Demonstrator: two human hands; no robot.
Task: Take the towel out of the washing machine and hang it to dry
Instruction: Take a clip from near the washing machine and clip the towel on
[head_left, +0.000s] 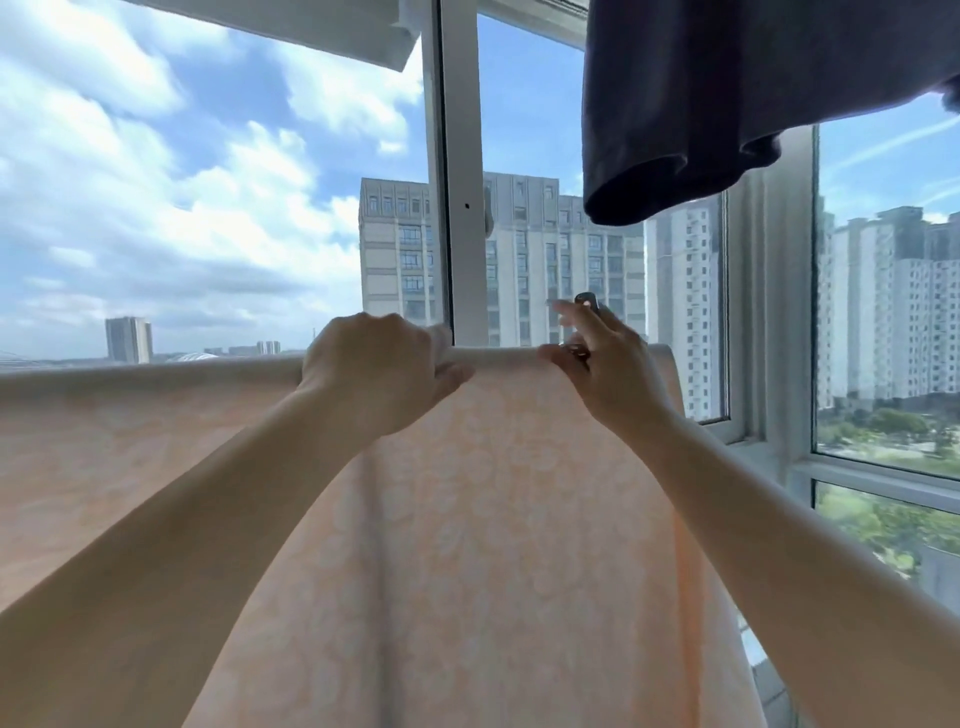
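the window (457, 218) fills the background, its white frame standing against cloud, sky and tall apartment blocks, and a dark garment (727, 104) hangs from above at the upper right, well clear of the hands. below that, the peach patterned towel (493, 519) takes up most of the lower view: it is draped over a horizontal line or rail that its own top fold hides, and the cloth falls toward the camera in long soft creases, spreading left past the edge of the view. no washing machine or other container is in sight, so the taking-out part of the task looks done, and the hanging seems far along, with only straightening or securing the top edge left, as far as can be judged.

the left hand (379, 369) sits on the fold with its fingers curled over the top and the thumb pressed against the near face, so its grip is closed round the towel's upper edge. the right hand (602, 374) is just beside it, thumb and a finger pinching the fold while the other fingers lift loosely. near those fingertips is a small dark clip-like object (586, 300); whether the hand holds it or it sits behind cannot be told, and its kind is uncertain.
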